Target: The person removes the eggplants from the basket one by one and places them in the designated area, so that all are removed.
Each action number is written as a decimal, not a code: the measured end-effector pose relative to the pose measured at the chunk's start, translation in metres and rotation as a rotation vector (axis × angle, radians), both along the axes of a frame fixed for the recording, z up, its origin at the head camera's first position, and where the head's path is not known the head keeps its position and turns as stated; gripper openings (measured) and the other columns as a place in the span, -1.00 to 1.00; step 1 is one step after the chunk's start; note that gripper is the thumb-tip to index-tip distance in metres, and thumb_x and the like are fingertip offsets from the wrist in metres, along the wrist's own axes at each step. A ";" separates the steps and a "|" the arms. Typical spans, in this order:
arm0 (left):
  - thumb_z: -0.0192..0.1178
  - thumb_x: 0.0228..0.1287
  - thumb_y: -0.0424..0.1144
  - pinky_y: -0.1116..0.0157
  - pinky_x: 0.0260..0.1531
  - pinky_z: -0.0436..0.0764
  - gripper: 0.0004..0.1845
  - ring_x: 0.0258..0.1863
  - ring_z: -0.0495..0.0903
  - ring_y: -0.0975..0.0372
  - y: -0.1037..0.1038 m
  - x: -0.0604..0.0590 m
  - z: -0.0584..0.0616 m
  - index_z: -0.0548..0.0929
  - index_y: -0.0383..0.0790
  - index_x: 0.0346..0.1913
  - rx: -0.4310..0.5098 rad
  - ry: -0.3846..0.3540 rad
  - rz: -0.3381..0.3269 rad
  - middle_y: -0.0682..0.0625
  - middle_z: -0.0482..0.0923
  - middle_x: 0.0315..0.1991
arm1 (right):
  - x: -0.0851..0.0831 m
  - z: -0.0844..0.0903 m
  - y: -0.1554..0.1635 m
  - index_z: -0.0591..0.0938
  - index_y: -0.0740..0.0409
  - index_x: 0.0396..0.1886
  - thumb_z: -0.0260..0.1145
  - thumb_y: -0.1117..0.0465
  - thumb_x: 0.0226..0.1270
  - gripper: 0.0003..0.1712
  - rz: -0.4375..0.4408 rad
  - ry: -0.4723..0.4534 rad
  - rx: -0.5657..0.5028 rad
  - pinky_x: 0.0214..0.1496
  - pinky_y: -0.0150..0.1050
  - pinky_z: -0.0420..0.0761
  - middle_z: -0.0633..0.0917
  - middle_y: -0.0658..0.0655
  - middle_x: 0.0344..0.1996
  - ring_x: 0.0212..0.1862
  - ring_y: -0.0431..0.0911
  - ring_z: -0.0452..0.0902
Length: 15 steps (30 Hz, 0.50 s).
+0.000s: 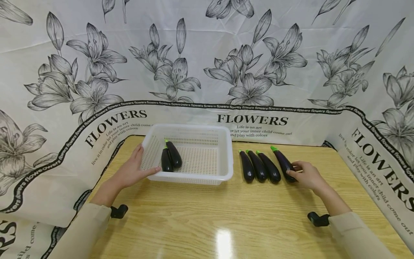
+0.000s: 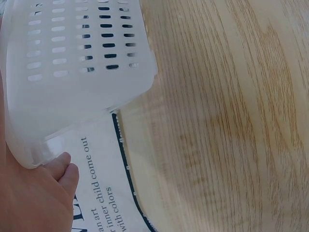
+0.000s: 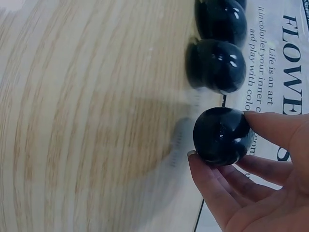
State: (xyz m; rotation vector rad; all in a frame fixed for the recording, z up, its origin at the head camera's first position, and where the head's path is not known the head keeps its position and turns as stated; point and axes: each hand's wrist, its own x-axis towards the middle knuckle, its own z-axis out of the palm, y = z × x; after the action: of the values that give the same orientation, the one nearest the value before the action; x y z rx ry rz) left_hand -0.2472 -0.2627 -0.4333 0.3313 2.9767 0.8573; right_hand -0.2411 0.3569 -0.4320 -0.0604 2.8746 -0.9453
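A white perforated plastic basket (image 1: pixel 194 177) stands left of centre, with two dark eggplants, one (image 1: pixel 174 155) partly over the other (image 1: pixel 166 161), inside at its left. My left hand (image 1: pixel 132 172) holds the basket's near left corner, thumb on the front rim. In the left wrist view, the fingers of that hand (image 2: pixel 38 198) lie against the basket's side (image 2: pixel 72 99). My right hand (image 1: pixel 307 176) grips the rightmost eggplant (image 1: pixel 282 161) near its rounded end, thumb and fingers on opposite sides. The right wrist view shows that eggplant's glossy end (image 3: pixel 222 137) between them.
Three more eggplants (image 1: pixel 258 167) lie side by side between the basket and my right hand, green stems pointing away. The wooden table (image 1: pixel 207 212) meets a flower-printed cloth (image 1: pixel 200 82) behind and at the sides.
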 end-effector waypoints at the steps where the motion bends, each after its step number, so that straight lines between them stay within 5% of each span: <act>1: 0.21 0.21 0.48 -0.34 0.41 0.14 0.37 0.58 -0.10 -0.30 0.000 0.000 0.000 -0.38 -0.28 0.64 0.002 0.000 0.001 -0.25 -0.44 0.66 | -0.001 -0.002 0.000 0.28 0.65 0.39 0.22 0.13 0.56 -0.28 0.000 0.004 0.008 -0.02 0.14 0.68 0.45 0.69 0.19 0.17 0.50 0.45; 15: 0.21 0.20 0.48 -0.34 0.41 0.14 0.38 0.57 -0.10 -0.31 0.002 0.002 0.002 -0.38 -0.30 0.63 0.000 -0.004 0.002 -0.24 -0.46 0.66 | -0.009 -0.010 -0.001 0.40 0.66 0.27 0.26 0.18 0.51 -0.38 0.023 0.046 0.103 0.00 0.25 0.62 0.54 0.67 0.09 0.12 0.52 0.47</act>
State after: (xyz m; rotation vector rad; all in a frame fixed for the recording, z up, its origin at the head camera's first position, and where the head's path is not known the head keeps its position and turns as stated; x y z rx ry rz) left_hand -0.2450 -0.2609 -0.4311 0.3264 2.9739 0.8570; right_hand -0.2502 0.3556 -0.4420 -0.1072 2.9522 -0.8013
